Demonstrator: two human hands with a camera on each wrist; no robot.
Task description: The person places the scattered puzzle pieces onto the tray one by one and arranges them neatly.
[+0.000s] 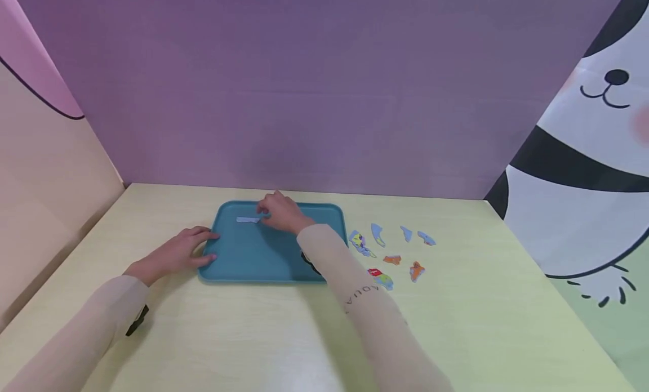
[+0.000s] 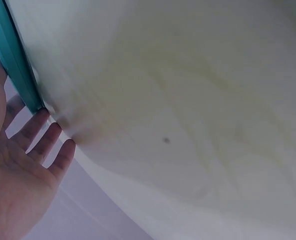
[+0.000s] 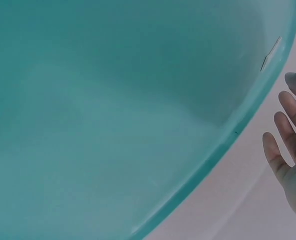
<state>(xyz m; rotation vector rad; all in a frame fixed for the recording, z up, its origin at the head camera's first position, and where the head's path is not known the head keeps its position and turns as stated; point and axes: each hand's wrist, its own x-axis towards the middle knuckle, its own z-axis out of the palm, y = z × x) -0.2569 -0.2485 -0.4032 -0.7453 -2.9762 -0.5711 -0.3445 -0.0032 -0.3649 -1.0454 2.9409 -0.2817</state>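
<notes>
My left hand [image 1: 177,252] rests at the left side of a blue-green tray [image 1: 243,262], fingers spread and fingertips on its rim. In the left wrist view those fingers [image 2: 58,162] look straight and loosely apart beside the tray edge. My right hand [image 1: 281,213] hovers over the back part of the tray with its fingers slightly bent. Just left of its fingertips a narrow pale-blue strip [image 1: 247,219] lies flat near the back rim. In the right wrist view, the strip [image 3: 271,54] lies apart from the relaxed fingers [image 3: 275,152].
Right of the tray, several small irregular printed pieces lie loose on the pale table [image 1: 481,302], among them a red-and-green piece [image 1: 381,278], an orange piece [image 1: 417,271] and a blue piece [image 1: 377,234]. A purple wall [image 1: 304,99] stands behind the table.
</notes>
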